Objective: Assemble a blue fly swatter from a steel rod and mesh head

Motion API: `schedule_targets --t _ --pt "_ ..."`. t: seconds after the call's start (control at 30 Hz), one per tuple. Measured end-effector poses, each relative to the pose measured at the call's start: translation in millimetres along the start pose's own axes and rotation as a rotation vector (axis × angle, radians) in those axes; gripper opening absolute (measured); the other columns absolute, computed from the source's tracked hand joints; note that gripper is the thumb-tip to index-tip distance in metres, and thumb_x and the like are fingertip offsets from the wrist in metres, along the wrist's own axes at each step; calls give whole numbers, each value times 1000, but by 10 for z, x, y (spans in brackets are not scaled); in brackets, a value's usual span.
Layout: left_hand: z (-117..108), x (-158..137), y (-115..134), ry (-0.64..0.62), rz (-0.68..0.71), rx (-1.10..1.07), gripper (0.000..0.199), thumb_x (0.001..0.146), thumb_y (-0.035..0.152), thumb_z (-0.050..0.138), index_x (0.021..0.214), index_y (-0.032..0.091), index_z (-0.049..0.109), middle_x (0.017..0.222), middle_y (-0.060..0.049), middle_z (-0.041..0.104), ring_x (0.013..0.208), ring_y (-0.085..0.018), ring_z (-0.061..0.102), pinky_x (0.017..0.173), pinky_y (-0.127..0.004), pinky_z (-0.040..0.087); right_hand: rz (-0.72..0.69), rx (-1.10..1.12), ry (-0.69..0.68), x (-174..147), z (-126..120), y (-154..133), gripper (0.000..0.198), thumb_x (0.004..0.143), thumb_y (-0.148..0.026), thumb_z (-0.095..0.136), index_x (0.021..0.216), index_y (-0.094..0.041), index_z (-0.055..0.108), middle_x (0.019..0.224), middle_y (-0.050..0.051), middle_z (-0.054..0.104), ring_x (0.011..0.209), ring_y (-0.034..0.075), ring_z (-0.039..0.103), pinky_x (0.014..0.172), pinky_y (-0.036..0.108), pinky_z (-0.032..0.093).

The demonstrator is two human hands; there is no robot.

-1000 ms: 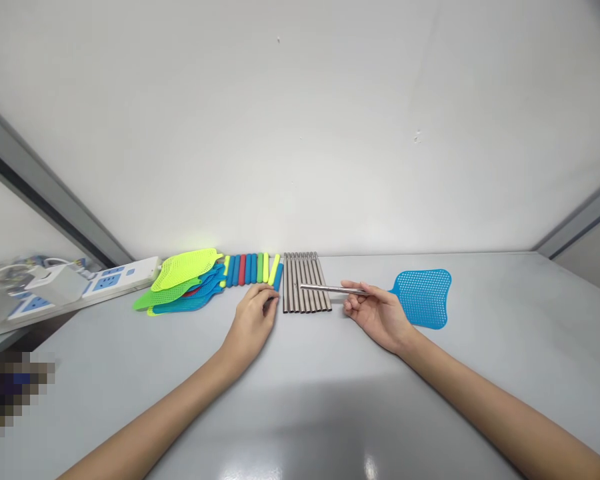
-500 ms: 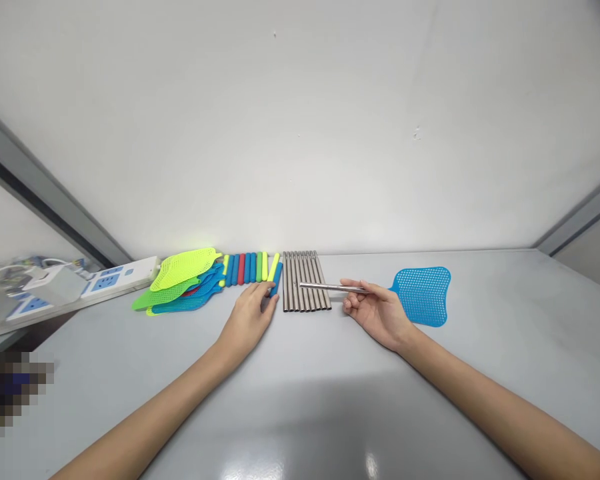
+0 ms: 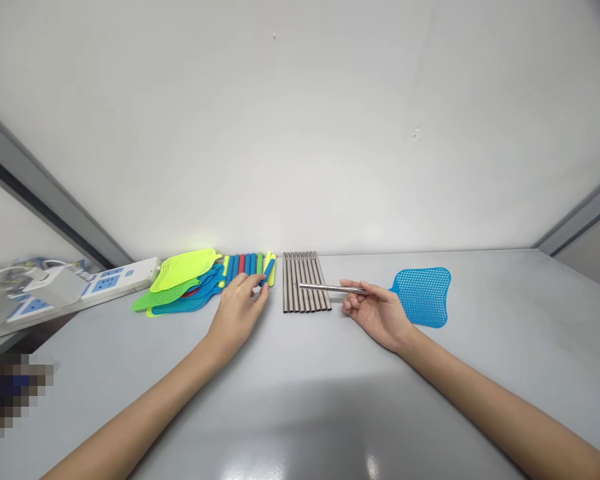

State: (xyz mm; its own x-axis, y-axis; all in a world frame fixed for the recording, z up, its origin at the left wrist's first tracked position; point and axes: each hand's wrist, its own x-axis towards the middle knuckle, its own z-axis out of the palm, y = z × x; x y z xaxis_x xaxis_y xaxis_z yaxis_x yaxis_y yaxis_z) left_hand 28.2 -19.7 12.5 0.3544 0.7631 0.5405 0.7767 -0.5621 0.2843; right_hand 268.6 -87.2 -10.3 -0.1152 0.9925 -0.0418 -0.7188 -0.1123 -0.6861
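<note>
Pinching a blue grip (image 3: pixel 267 272) between thumb and fingertips, the left hand (image 3: pixel 237 312) holds it at the near end of the row of coloured grips (image 3: pixel 247 265), tilted across its neighbours rather than lined up with them. The other fingers of that hand curl loosely underneath, palm toward the table (image 3: pixel 300 400).

Over on the right, the right hand (image 3: pixel 377 312) has a fly swatter (image 3: pixel 423 295) by its metal rod (image 3: pixel 330 289): thumb on top, fingers curled below, closed on the shaft. The rod runs level, its free end hanging over the row of metal rods (image 3: pixel 305 291) that lie side by side on the table (whether it touches them, I cannot tell). The blue mesh head sticks out to the right of the hand, flat just above the tabletop.

Left of the coloured grips sits a pile of swatter heads (image 3: pixel 183 283), bright green on top, blue and a bit of red beneath, overlapping the first grips. Further left, a white power strip (image 3: pixel 107 281) lies along the wall edge. Both forearms stretch forward across the grey surface, well apart.
</note>
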Motion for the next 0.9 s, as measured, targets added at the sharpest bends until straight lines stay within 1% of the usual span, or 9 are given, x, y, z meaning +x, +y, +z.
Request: schedule_targets --t 0.13,0.27,0.4,0.47,0.53,0.63,0.77,0.9 --pt "-34 38 -46 23 -15 35 21 77 29 41 86 18 57 69 -1 51 63 -13 48 61 -24 36 3 -8 11 -1 5 3 27 73 -27 48 89 -11 63 57 2 51 60 13 48 65 30 37" --pt "-83 68 -22 46 -8 23 22 77 29 42 85 18 58 66 0 49 62 -12 47 60 -23 36 3 5 -9 -2 -1 4 27 73 -26 47 89 -10 63 57 2 52 61 13 49 66 30 37" --pt "-207 142 49 83 -81 -28 22 74 33 46 83 18 60 67 0 51 60 -11 47 60 -24 37 1 15 -8 1 0 3 27 75 -27 47 89 -11 63 57 2 52 60 13 49 66 30 37" --pt "-278 182 88 100 -138 -120 23 74 34 46 87 19 59 73 0 54 59 -11 48 60 -24 39 -6 14 4 3 2 4 28 76 -31 46 88 -13 63 56 2 52 60 13 49 66 30 37" --pt "-328 210 121 90 -203 -238 26 75 36 45 90 19 58 78 -1 56 62 -11 51 60 -24 40 -7 7 17 7 -1 6 32 77 -38 44 86 -14 64 54 2 52 59 14 49 66 30 37" --pt "-343 223 148 43 -285 -422 29 76 38 43 92 17 56 76 -1 58 65 -12 53 61 -24 42 7 5 40 13 -16 11 37 77 -44 42 85 -14 64 53 2 51 59 14 49 66 30 38" --pt "-283 211 137 -10 -350 -586 27 75 39 44 88 16 53 65 0 56 60 -11 52 61 -24 41 12 27 48 19 -41 15 35 77 -40 42 88 -14 63 54 2 51 59 14 49 66 30 38" --pt "-172 163 121 -69 -382 -875 27 77 43 40 79 17 46 55 3 51 53 -11 50 55 -24 40 5 9 54 14 -42 9 31 76 -32 42 91 -14 62 54 2 52 58 14 49 66 31 39"
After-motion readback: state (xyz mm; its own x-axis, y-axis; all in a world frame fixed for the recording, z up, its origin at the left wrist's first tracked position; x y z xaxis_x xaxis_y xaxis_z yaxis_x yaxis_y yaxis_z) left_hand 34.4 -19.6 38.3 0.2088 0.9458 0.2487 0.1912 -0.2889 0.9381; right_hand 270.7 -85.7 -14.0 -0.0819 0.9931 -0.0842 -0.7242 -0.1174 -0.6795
